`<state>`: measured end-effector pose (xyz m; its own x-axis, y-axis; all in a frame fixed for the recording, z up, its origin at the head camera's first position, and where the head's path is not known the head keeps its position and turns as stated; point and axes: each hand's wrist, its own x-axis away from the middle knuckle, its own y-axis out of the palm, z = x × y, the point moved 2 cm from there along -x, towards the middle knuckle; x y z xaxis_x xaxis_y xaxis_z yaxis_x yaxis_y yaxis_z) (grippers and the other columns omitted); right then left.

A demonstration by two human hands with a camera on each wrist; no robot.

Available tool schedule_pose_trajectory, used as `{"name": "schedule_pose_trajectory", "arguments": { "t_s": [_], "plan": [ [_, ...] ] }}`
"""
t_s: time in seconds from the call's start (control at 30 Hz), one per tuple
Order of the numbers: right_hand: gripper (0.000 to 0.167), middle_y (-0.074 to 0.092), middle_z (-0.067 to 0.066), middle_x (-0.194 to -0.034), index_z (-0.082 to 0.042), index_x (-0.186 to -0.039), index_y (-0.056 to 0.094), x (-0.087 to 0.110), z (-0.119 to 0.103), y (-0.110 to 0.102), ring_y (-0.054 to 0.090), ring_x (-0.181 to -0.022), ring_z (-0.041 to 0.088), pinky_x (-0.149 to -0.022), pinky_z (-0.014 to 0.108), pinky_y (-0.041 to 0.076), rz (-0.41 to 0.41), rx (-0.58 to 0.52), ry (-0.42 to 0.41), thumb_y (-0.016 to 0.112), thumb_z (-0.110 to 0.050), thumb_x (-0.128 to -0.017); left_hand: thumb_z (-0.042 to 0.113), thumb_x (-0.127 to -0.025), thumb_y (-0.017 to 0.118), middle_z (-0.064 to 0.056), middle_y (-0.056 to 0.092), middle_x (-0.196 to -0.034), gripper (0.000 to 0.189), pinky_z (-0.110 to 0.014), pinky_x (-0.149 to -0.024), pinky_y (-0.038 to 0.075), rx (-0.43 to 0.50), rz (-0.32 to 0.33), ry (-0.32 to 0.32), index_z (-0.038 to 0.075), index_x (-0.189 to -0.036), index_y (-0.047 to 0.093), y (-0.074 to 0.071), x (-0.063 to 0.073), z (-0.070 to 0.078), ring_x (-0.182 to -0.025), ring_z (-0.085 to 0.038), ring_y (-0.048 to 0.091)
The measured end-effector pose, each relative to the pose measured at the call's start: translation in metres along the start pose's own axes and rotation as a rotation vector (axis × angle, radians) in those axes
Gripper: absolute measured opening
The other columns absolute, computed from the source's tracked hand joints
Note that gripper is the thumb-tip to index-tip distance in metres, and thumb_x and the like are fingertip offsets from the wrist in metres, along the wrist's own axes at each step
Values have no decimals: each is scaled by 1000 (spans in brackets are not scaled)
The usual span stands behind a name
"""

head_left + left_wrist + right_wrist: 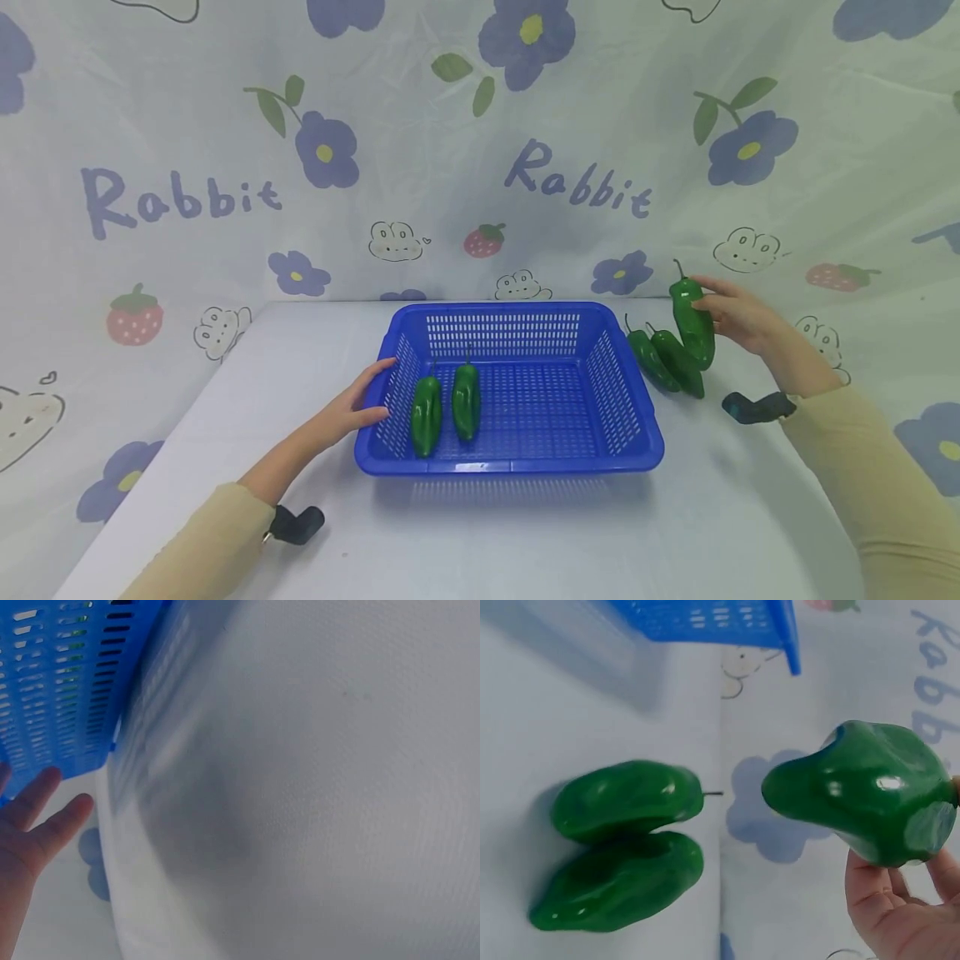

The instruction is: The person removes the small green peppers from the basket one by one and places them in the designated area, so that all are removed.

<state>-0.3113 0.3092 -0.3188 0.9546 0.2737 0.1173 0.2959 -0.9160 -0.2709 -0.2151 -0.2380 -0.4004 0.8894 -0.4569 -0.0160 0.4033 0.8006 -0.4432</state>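
Note:
My right hand (733,315) grips a green pepper (692,321) by its upper part, stem up and tip down. In the right wrist view, this pepper (877,791) hangs apart from two more green peppers (634,799) lying side by side on the table. My left hand (352,408) rests at the left rim of a blue plastic basket (510,466), thumb and fingers spread over the edge. Its fingers (64,821) look mostly straight in the left wrist view. Inside the basket, on its left side, lie two green peppers (427,417), stems pointing away from me.
A white table (315,333) carries the basket and the loose peppers to its right. Behind it hangs a pale cloth (420,167) printed with flowers, rabbits and strawberries. Dark straps (296,525) sit at both wrists.

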Motion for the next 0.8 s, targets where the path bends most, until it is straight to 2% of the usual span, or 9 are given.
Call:
{"name": "schedule_pose_trajectory", "arguments": {
  "t_s": [0.1, 0.17, 0.27, 0.37, 0.43, 0.53, 0.67, 0.73, 0.8],
  "plan": [
    [67, 57, -24, -93, -2, -146, 4, -1, 6, -4, 57, -87, -3, -81, 23, 43, 22, 10, 1, 45, -13, -94, 20, -89, 52, -28, 5, -148, 72, -63, -95, 32, -3, 3, -1, 14, -146, 9, 0, 0, 0, -129, -54, 20],
    [67, 53, -21, -99, -3, -146, 4, -2, 11, -6, 55, -87, -5, -89, 31, 41, 52, 35, 3, 45, -15, -94, 20, -89, 52, -27, 4, -149, 72, -64, -96, 31, -3, 5, -2, 14, -146, 10, 0, -1, -1, -129, -53, 19],
    [68, 48, 3, -121, -4, -146, 3, -3, 17, -7, 52, -87, -5, -98, 47, 35, 102, 62, 13, 45, -18, -94, 20, -89, 52, -27, 4, -149, 72, -64, -96, 31, -5, 6, -4, 15, -146, 10, 0, -1, -1, -130, -53, 19],
    [68, 27, 24, -141, -4, -146, 4, -3, 24, -8, 48, -87, -4, -103, 54, 30, 146, 87, 24, 45, -21, -95, 21, -89, 52, -27, 4, -149, 72, -64, -96, 31, -3, 4, -3, 15, -146, 10, 0, 0, -1, -130, -53, 18],
    [68, 17, 29, -146, -3, -146, 5, -4, 29, -9, 46, -88, -4, -103, 54, 30, 169, 94, 25, 45, -24, -95, 20, -89, 52, -27, 4, -149, 72, -64, -96, 30, -2, 4, -2, 14, -146, 10, 0, 0, -1, -130, -53, 18],
    [68, 16, 30, -146, -1, -145, 7, -5, 37, -11, 44, -92, -1, -103, 54, 31, 207, 104, 19, 46, -25, -95, 20, -89, 52, -27, 4, -149, 71, -64, -96, 31, -2, 4, 0, 14, -146, 10, 0, 0, -1, -130, -53, 19],
    [67, 16, 32, -145, 2, -144, 8, -6, 47, -12, 45, -113, 27, -102, 58, 30, 252, 123, 3, 45, -23, -95, 20, -89, 52, -27, 4, -149, 72, -64, -96, 32, 0, 3, -4, 14, -146, 10, 0, 0, 0, -130, -53, 19],
    [66, 16, 34, -144, 2, -144, 10, -6, 52, -13, 36, -123, 43, -101, 60, 29, 276, 143, -2, 45, -23, -95, 21, -89, 52, -27, 5, -149, 72, -63, -96, 32, -2, 2, -8, 15, -146, 10, 0, 1, 0, -129, -53, 20],
    [66, 16, 34, -144, 1, -144, 10, -7, 56, -13, 28, -127, 50, -102, 61, 28, 297, 158, 12, 45, -24, -95, 21, -89, 52, -27, 4, -149, 72, -64, -96, 32, -6, 3, -7, 15, -146, 10, 0, 1, 0, -130, -53, 19]
  ]
}}
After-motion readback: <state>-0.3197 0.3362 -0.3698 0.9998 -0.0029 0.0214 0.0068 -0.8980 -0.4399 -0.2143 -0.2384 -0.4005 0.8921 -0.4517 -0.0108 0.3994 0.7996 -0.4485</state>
